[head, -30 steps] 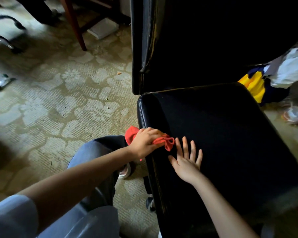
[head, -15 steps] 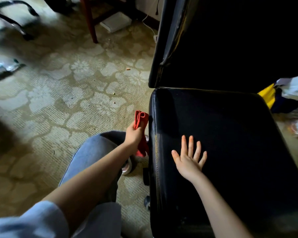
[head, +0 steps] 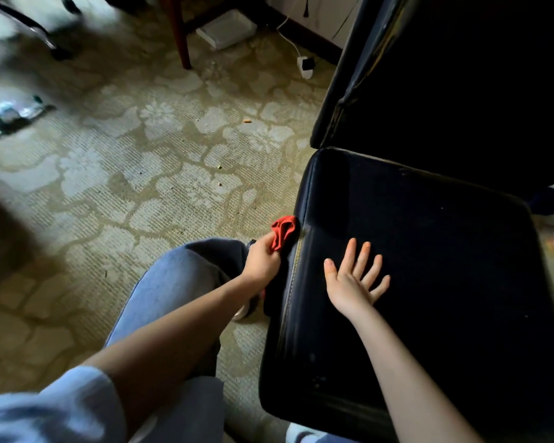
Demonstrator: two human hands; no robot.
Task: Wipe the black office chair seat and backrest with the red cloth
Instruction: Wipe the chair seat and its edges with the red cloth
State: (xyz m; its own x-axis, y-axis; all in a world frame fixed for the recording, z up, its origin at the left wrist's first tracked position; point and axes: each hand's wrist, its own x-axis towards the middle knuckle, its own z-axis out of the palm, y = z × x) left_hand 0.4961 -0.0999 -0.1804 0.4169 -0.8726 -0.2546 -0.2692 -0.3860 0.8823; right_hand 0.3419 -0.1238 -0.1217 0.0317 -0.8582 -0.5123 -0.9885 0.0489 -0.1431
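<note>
On a patterned carpet, a black office chair fills the frame from one to five o'clock. Its backrest rises at twelve o'clock of the seat. The person's right hand lies flat on the seat near its nine o'clock edge, fingers spread, apparently steadying the chair. Just outside that edge, the left hand grips the red cloth, a small crumpled wad held against the seat's side wall. The step in hand looks to be wiping that side. Pale specks on the seat top suggest the next move calls for lifting the cloth over the stitched edge and sweeping toward three o'clock, backrest afterwards.
</note>
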